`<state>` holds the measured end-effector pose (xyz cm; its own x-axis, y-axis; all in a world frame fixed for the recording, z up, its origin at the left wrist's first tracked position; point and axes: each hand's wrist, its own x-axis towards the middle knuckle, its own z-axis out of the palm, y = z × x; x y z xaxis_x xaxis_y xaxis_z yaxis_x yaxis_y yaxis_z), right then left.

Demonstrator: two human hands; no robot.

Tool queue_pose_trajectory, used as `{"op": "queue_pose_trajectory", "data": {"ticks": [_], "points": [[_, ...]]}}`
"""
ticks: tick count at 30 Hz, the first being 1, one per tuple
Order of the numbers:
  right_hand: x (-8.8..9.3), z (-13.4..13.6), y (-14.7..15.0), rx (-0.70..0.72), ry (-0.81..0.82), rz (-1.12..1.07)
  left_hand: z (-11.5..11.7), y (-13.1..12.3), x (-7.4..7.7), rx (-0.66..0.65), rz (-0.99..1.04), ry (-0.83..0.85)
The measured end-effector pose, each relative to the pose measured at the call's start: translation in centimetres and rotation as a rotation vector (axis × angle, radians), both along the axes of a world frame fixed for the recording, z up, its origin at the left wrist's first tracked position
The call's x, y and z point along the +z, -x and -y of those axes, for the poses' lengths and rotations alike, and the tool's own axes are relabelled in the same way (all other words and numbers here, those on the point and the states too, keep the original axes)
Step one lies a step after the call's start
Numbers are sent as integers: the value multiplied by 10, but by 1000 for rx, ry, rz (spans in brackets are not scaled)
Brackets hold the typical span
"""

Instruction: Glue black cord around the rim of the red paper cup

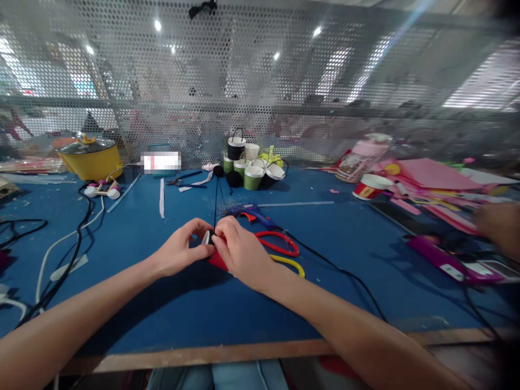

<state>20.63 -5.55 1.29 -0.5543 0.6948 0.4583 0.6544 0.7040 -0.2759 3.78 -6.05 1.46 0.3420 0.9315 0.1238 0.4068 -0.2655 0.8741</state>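
Note:
Near the middle of the table, my left hand (182,248) curls round a small cup (207,237) with a white inside and a dark outer side. The fingers of my right hand (241,252) are pinched together at the cup's edge, where a thin black cord (215,206) runs away toward the back. Much of the cup is covered by my fingers. Under my right hand lies a flat red piece (218,261), partly hidden. A red loop (280,242) and a yellow loop (290,264) lie just right of that hand. Behind it rests a blue glue gun (260,215).
Small green, black and white handled buckets (253,177) cluster at the back. Pliers (190,181) and a yellow pot (91,160) are farther left. At right lie a paper cup (371,187), pink sheets (436,173) and a purple device (442,260), near another person's blurred hand (498,227).

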Motion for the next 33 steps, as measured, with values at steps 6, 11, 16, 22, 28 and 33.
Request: {"op": "queue_pose_trajectory", "data": {"ticks": [6, 11, 16, 22, 28, 33], "points": [[1, -2, -2, 8, 42, -58, -3, 2, 0, -13, 9, 14], [7, -3, -5, -5, 185, -136, -2, 3, 2, -31, 9, 24], [12, -5, -7, 14, 284, -172, -3, 3, 0, -52, 24, 22], [9, -3, -6, 13, 229, -152, -2, 3, 4, -59, 21, 41], [7, 2, -1, -4, 144, -95, 0, 0, 6, -16, 25, 80], [6, 4, 1, -9, 122, -68, 3, -1, 9, -22, 32, 143]]}}
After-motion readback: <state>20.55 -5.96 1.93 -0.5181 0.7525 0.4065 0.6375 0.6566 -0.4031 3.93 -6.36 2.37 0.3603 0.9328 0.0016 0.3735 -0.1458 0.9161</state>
